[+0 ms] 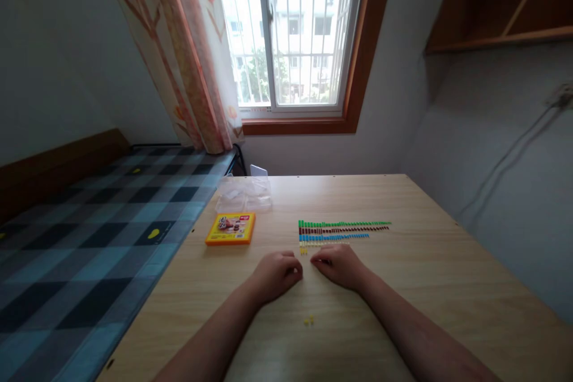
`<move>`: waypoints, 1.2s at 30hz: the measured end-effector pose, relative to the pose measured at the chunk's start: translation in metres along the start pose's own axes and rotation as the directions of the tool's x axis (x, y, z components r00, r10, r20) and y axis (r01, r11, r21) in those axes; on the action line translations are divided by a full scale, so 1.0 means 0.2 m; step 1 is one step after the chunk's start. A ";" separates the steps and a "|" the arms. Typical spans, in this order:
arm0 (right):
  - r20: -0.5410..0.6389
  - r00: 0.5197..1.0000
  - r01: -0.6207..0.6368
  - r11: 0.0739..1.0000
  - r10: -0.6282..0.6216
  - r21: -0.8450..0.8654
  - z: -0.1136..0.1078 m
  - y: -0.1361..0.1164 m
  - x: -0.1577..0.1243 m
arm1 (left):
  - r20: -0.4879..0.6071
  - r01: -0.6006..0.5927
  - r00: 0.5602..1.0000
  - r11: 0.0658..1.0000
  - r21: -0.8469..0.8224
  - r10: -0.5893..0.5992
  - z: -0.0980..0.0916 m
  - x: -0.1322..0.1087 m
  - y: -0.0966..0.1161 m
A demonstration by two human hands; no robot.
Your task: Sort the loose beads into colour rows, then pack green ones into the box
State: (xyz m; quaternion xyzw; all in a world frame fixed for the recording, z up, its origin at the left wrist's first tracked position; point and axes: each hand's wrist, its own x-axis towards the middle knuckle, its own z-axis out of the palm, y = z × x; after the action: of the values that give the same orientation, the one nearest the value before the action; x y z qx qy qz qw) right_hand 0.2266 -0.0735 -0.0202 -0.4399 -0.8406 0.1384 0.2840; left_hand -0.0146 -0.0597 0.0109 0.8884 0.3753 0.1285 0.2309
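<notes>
Both of my hands rest on the wooden table (447, 286), knuckles up and fingers curled under. My left hand (276, 274) and my right hand (339, 265) almost meet at the fingertips, just below a short run of tiny yellow pieces (304, 249). Behind them lie neat rows of small pieces: a green row (344, 224), a dark brown row (342, 230) and a blue row (333, 237). Two loose yellow pieces (308, 321) lie on the table between my forearms. What the curled fingers hold, if anything, is hidden.
An orange box (230, 228) lies to the left of the rows, with clear plastic bags (244, 194) behind it. A bed with a checked cover (89, 239) adjoins the table's left edge. A window and curtain are behind; a wall stands to the right.
</notes>
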 end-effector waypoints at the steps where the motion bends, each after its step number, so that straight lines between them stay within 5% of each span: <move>1: -0.005 1.000 -0.004 1.000 0.004 0.005 0.00 0.00 0.00 | -0.027 0.014 1.000 1.000 0.006 -0.014 0.01 0.01 -0.01; 12: -0.074 0.979 -0.165 0.956 0.188 0.241 -0.02 -0.02 0.01 | -0.145 0.108 0.985 0.986 0.130 -0.089 0.05 0.00 -0.01; 17: -0.124 0.924 -0.318 0.909 0.361 0.271 0.01 -0.04 0.00 | -0.150 0.136 0.982 0.984 0.112 -0.119 0.05 -0.01 0.00; 21: -0.191 0.926 -0.287 0.937 0.325 0.202 0.03 -0.05 -0.04 | -0.142 0.131 0.983 0.987 0.095 -0.117 0.05 -0.01 0.00; 36: -0.088 0.965 -0.242 0.969 0.246 0.052 0.02 -0.10 -0.05 | -0.131 0.148 0.981 0.988 0.036 -0.142 0.04 0.01 -0.02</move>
State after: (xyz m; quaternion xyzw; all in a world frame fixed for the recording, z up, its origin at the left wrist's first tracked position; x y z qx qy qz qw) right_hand 0.2156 -0.0927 -0.0173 -0.5400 -0.7628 0.1688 0.3130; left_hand -0.0122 -0.0585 0.0030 0.8536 0.4560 0.1596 0.1947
